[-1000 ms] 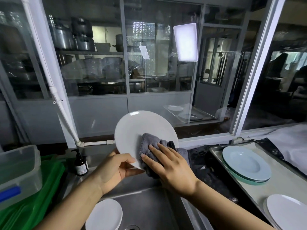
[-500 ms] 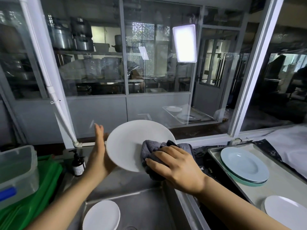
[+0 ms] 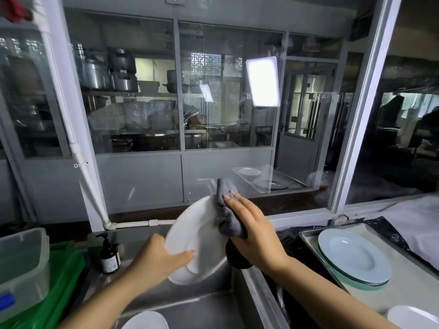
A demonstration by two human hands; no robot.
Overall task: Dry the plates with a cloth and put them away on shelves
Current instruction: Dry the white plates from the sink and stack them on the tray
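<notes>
Plate (image 3: 190,236): now tilted, regripped by left hand (image 3: 156,260), thumb over rim.
Cloth (image 3: 228,210): right hand (image 3: 254,231), fingers flat, wipes farther up; drying continues.

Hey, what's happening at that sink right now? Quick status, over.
Left hand grips white plate over sink. Right hand presses grey cloth against its upper rim. Nothing in the way.

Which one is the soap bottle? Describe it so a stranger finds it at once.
Start at the steel sink at the bottom centre. On its left ledge, beside the green crate, stands the soap bottle. It is the only dark brown pump bottle with a pale label; everything nearby is plates or plastic.
</notes>
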